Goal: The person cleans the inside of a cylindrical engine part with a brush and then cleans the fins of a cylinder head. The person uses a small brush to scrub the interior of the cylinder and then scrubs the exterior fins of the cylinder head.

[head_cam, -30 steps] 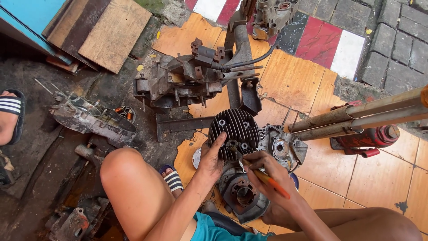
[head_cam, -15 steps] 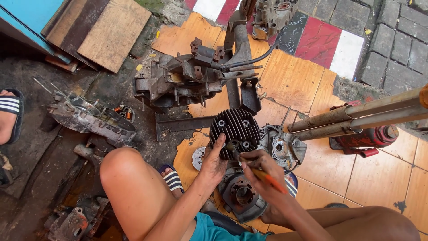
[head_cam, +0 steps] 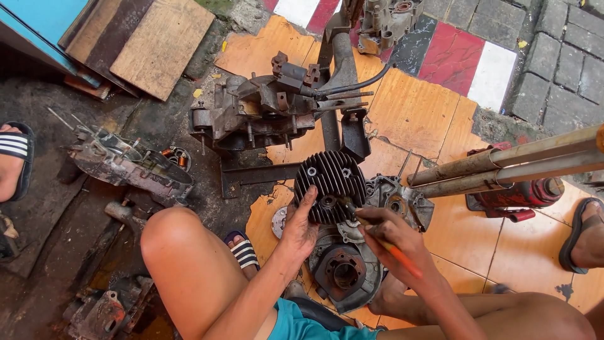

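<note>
Head view, looking down between my knees. My left hand (head_cam: 301, 226) lies flat against the lower left side of the black finned cylinder head (head_cam: 330, 184), fingers spread, thumb along its rim, steadying it rather than gripping. The head sits on top of the grey engine block (head_cam: 352, 264), low in the middle of the frame on the orange tiles (head_cam: 409, 107). My right hand (head_cam: 393, 236) is closed around an orange-handled screwdriver (head_cam: 393, 250), fingers pinching the handle, tip set at the lower right edge of the head. Behind it stands a rusty engine on a steel stand (head_cam: 264, 110). A red bottle jack (head_cam: 522, 192) lies to the right, under two long bars (head_cam: 503, 164). A crankcase half (head_cam: 126, 164) rests on the dirty floor at left.
</note>
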